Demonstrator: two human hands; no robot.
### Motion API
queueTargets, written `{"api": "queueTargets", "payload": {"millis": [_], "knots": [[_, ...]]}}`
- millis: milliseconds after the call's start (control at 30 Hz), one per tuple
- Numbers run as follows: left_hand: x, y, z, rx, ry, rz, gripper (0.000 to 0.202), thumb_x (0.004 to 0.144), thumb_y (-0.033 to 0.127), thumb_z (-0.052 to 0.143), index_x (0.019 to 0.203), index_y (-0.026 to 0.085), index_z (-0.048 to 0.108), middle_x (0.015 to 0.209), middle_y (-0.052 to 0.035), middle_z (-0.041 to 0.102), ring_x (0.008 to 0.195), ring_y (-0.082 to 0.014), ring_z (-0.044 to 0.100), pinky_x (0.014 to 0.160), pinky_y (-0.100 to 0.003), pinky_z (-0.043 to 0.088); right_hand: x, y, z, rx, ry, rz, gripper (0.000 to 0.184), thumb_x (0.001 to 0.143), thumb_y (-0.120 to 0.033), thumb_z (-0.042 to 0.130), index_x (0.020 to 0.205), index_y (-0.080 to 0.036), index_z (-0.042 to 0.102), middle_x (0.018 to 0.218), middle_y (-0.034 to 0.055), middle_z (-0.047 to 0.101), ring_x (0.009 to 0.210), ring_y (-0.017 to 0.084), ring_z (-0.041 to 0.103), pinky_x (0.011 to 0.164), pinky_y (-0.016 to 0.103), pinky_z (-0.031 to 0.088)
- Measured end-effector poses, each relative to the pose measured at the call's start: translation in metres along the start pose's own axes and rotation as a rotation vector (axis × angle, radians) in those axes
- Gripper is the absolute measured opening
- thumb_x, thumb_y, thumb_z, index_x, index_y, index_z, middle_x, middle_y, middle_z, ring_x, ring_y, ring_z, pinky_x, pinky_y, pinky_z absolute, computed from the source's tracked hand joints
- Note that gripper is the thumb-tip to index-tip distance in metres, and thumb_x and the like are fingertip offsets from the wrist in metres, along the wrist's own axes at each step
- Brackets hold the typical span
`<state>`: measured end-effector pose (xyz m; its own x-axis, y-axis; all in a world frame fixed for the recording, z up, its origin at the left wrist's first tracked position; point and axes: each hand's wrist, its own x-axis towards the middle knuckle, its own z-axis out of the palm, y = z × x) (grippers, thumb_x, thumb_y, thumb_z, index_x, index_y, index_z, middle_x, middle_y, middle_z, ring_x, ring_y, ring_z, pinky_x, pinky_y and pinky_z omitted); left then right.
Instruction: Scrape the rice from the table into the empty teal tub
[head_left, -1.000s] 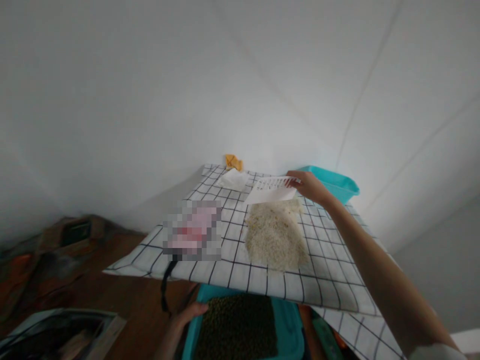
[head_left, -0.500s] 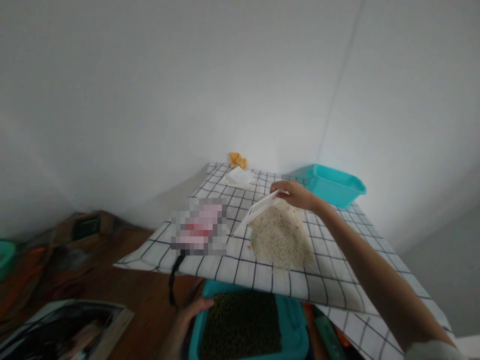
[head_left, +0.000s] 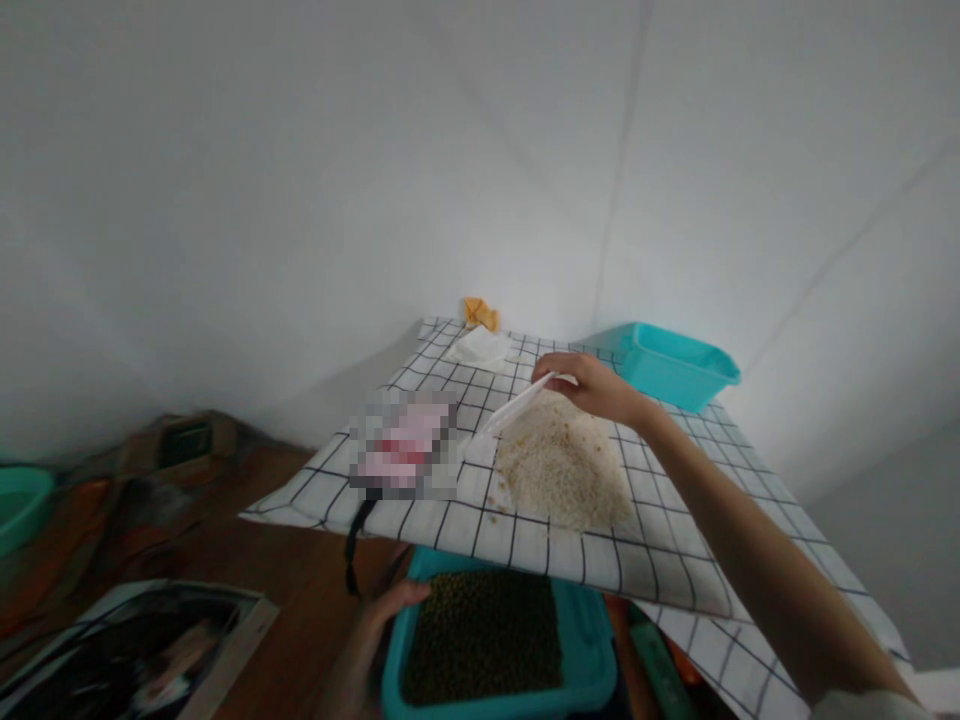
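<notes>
My right hand pinches one end of a thin white slotted plastic piece, held slanting down to the left. This piece is at the left edge of a heap of pale grains on the checked tablecloth. Below the table's front edge, my left hand grips the left rim of a teal basin, thumb over the edge and other fingers hidden. Small dark greenish grains fill the basin's bottom. A few grains lie loose by the heap's left side.
An upright teal tub stands at the table's back right. White paper and a yellow cloth-like item lie at the back. A blurred-out pink object with a black strap is left. A framed picture and boxes are on the floor.
The white slotted piece has turned more edge-on, with its slots now hardly visible. My right hand has shifted slightly left and up. The left hand still grips the basin; the view has swung slightly.
</notes>
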<state>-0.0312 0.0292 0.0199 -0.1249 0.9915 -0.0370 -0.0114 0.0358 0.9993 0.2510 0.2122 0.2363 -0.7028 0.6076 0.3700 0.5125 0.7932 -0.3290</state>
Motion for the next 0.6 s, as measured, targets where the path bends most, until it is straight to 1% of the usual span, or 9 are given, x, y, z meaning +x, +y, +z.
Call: {"api": "queueTargets", "payload": {"millis": [67, 133, 200, 267, 333, 400, 467, 500, 600], "knots": [[0.0, 0.0, 0.002, -0.011, 0.017, -0.009, 0.032, 0.061, 0.044, 0.072, 0.087, 0.025, 0.073, 0.09, -0.0062, 0.079, 0.079, -0.0315, 0.074, 0.071, -0.043, 0.062, 0.002, -0.006, 0.005, 0.011, -0.021, -0.044, 0.02, 0.086, -0.008, 0.045, 0.09, -0.017, 0.061, 0.093, 0.0058, 0.066, 0.089, 0.015, 0.06, 0.081, 0.03, 0.044], [0.001, 0.0, 0.003, -0.009, 0.008, -0.033, 0.031, 0.063, 0.048, 0.069, 0.084, 0.025, 0.073, 0.084, -0.007, 0.079, 0.076, -0.0322, 0.074, 0.067, -0.044, 0.063, 0.003, -0.012, 0.01, 0.021, -0.063, -0.088, 0.02, 0.088, -0.008, 0.044, 0.089, -0.018, 0.061, 0.091, 0.0052, 0.066, 0.089, 0.015, 0.059, 0.081, 0.029, 0.044], [0.005, 0.001, 0.004, -0.001, -0.034, -0.074, 0.03, 0.068, 0.05, 0.066, 0.082, 0.025, 0.073, 0.08, -0.0075, 0.079, 0.079, -0.0331, 0.074, 0.067, -0.045, 0.062, 0.002, -0.018, 0.012, 0.028, -0.076, -0.103, 0.021, 0.088, -0.007, 0.043, 0.089, -0.019, 0.06, 0.091, 0.0048, 0.066, 0.091, 0.015, 0.059, 0.082, 0.029, 0.045], [0.008, 0.003, 0.005, 0.008, -0.084, -0.114, 0.029, 0.072, 0.05, 0.062, 0.081, 0.025, 0.073, 0.078, -0.0072, 0.079, 0.085, -0.033, 0.074, 0.071, -0.044, 0.062, -0.002, -0.024, 0.01, 0.029, -0.033, -0.083, 0.021, 0.088, -0.007, 0.044, 0.09, -0.019, 0.06, 0.092, 0.0045, 0.066, 0.091, 0.015, 0.059, 0.082, 0.03, 0.045], [0.011, 0.005, 0.006, 0.016, -0.111, -0.137, 0.028, 0.076, 0.05, 0.057, 0.079, 0.026, 0.072, 0.075, -0.0066, 0.079, 0.087, -0.0322, 0.074, 0.072, -0.043, 0.062, -0.009, -0.028, 0.003, 0.022, 0.053, -0.029, 0.018, 0.088, -0.01, 0.045, 0.09, -0.019, 0.061, 0.093, 0.0046, 0.067, 0.089, 0.016, 0.061, 0.081, 0.03, 0.045], [0.009, 0.008, 0.006, 0.008, -0.096, -0.121, 0.027, 0.076, 0.048, 0.057, 0.078, 0.026, 0.072, 0.077, -0.0063, 0.079, 0.087, -0.0319, 0.074, 0.071, -0.042, 0.062, -0.02, -0.033, -0.007, -0.005, 0.148, 0.048, 0.015, 0.089, -0.014, 0.047, 0.091, -0.019, 0.062, 0.092, 0.0049, 0.068, 0.087, 0.017, 0.062, 0.079, 0.03, 0.046], [0.004, 0.011, 0.007, -0.012, -0.057, -0.066, 0.024, 0.071, 0.046, 0.063, 0.082, 0.026, 0.071, 0.087, -0.0066, 0.079, 0.089, -0.032, 0.073, 0.071, -0.042, 0.062, -0.035, -0.04, -0.016, -0.052, 0.223, 0.135, 0.013, 0.09, -0.02, 0.05, 0.09, -0.018, 0.063, 0.09, 0.0051, 0.069, 0.084, 0.018, 0.062, 0.076, 0.029, 0.047], [0.0, 0.013, 0.007, -0.02, -0.032, -0.026, 0.024, 0.069, 0.043, 0.066, 0.085, 0.026, 0.071, 0.094, -0.0067, 0.078, 0.092, -0.032, 0.072, 0.074, -0.041, 0.061, -0.045, -0.045, -0.02, -0.074, 0.248, 0.182, 0.012, 0.09, -0.022, 0.051, 0.091, -0.019, 0.063, 0.089, 0.0052, 0.069, 0.082, 0.018, 0.063, 0.074, 0.029, 0.047], [-0.014, 0.017, 0.009, 0.0, 0.043, 0.069, 0.032, 0.061, 0.031, 0.075, 0.093, 0.027, 0.071, 0.106, -0.0063, 0.074, 0.1, -0.0313, 0.068, 0.084, -0.04, 0.057, -0.082, -0.062, -0.025, -0.091, 0.281, 0.342, 0.014, 0.09, -0.028, 0.052, 0.095, -0.022, 0.064, 0.09, 0.0049, 0.071, 0.08, 0.019, 0.065, 0.071, 0.03, 0.051]]}}
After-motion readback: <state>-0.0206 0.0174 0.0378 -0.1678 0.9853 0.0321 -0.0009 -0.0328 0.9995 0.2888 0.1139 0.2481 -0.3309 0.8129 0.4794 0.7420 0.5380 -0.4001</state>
